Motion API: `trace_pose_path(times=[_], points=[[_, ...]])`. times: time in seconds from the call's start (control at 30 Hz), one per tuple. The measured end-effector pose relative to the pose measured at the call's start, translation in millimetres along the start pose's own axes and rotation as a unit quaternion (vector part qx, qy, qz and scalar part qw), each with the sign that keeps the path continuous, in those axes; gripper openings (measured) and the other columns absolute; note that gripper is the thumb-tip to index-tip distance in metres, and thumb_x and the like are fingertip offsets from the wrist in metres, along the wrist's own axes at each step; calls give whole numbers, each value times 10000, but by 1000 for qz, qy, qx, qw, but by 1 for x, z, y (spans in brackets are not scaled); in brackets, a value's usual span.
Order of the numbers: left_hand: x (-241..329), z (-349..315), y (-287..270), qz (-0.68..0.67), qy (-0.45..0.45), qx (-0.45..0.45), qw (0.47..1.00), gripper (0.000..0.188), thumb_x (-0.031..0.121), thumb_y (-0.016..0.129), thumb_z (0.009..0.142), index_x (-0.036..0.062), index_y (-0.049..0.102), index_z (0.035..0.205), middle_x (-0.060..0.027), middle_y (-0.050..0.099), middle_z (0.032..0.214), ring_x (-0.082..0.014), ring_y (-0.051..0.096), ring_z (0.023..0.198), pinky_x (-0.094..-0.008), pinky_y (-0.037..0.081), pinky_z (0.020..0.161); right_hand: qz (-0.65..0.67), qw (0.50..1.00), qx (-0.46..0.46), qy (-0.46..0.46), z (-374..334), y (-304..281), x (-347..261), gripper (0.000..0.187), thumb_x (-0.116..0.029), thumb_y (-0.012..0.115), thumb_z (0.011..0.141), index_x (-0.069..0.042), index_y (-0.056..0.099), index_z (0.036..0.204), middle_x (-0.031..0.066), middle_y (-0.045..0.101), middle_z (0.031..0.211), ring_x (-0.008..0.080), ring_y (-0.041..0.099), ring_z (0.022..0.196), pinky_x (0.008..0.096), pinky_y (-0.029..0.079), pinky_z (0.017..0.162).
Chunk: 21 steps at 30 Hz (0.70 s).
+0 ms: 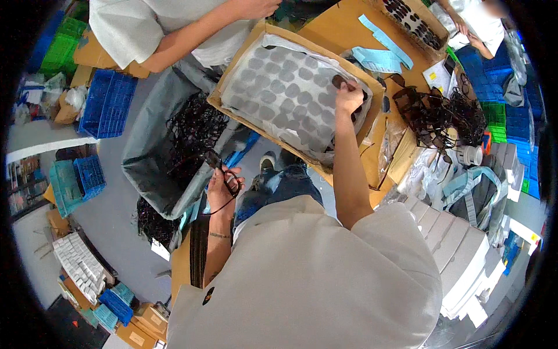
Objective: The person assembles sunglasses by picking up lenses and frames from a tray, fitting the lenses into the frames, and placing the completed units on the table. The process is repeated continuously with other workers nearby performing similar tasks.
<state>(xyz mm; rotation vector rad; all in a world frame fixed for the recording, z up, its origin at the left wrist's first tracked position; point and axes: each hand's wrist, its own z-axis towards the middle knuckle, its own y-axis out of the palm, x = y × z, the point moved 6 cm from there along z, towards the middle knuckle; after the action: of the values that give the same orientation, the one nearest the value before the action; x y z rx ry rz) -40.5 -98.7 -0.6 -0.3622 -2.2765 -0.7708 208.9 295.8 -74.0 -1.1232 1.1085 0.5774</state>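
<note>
My left hand (220, 189) is closed around a pair of dark-framed glasses (233, 184), held low in front of my body with one temple hanging down. My right hand (349, 99) pinches a dark lens (337, 81) above the right end of a shallow cardboard box (273, 139). Rows of lenses show grey through a thin white paper sheet (273, 87) that covers most of the box. At the right end, a few dark lenses lie uncovered, partly hidden by my right hand and forearm.
A grey-lined bin of dark frames (197, 134) stands left of the box. A heap of sunglasses (436, 113) lies at right, near light-blue strips (381, 55). Another lens box (410, 23) sits farther back. Across from me a co-worker's arm (192, 36) reaches over; grey cartons (447, 238) are stacked right.
</note>
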Motion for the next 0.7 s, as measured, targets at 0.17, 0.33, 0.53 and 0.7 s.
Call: trace_pose_path(times=[0.17,0.33,0.53,0.7], points=[[-2,11,14,44,-39,-36,998,262,316,432,1045,83,549,1065,-128,660,982,-229,660,778,-356,550,671,-102,994,46,-17,24,-9,11,156,-38,714,765,-22,688,918,151,696,837,321,688,799,413,537,758],[11,17,58,93,-11,-92,991,279,299,422,1049,67,518,1170,-107,649,932,-207,663,798,-360,581,678,-171,961,74,-207,-16,-26,-53,218,-64,673,800,-39,646,1015,150,623,900,343,647,899,436,525,770],[39,18,133,434,21,-224,872,269,222,453,1035,33,536,1208,-59,611,801,-145,608,677,-292,532,584,21,887,-316,-335,-121,-34,-135,200,-69,637,876,-54,625,1074,115,648,1026,310,626,936,381,502,802],[61,3,190,683,179,-280,650,260,214,544,972,17,647,1107,-150,661,779,-263,643,678,-356,508,611,-116,877,-420,-200,-113,-40,-141,213,-147,580,935,-61,616,1127,144,645,1029,326,624,923,374,504,807]])
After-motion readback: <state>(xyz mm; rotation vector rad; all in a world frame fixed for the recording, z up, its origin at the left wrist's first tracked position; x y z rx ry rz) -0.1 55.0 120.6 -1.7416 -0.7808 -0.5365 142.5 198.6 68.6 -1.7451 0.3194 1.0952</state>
